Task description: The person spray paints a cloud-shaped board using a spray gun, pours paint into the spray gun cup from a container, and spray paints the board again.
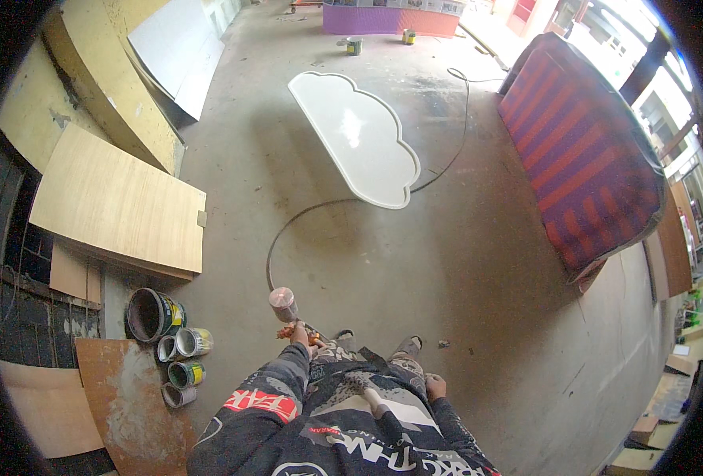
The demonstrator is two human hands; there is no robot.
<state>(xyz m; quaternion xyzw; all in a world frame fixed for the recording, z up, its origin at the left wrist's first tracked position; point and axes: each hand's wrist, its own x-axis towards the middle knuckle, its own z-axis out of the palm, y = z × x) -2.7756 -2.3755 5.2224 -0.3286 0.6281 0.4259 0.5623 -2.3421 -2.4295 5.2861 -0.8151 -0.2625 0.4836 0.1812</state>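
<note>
My left hand is closed around a spray gun with orange parts, held low in front of my left leg. A pinkish paint cup sits on top of the gun. From near it a thin dark hose curves away over the floor. Farther ahead lies a white cloud-shaped panel with a raised rim and one straight edge. Its glossy face reflects light, and a shadow falls beside it. My right hand hangs by my right thigh; its fingers are mostly hidden below it.
Several paint cans stand at left, near leaning wood boards. At right stands a large purple-and-red striped piece. Two small cans are on the floor ahead, before a purple and orange curved base.
</note>
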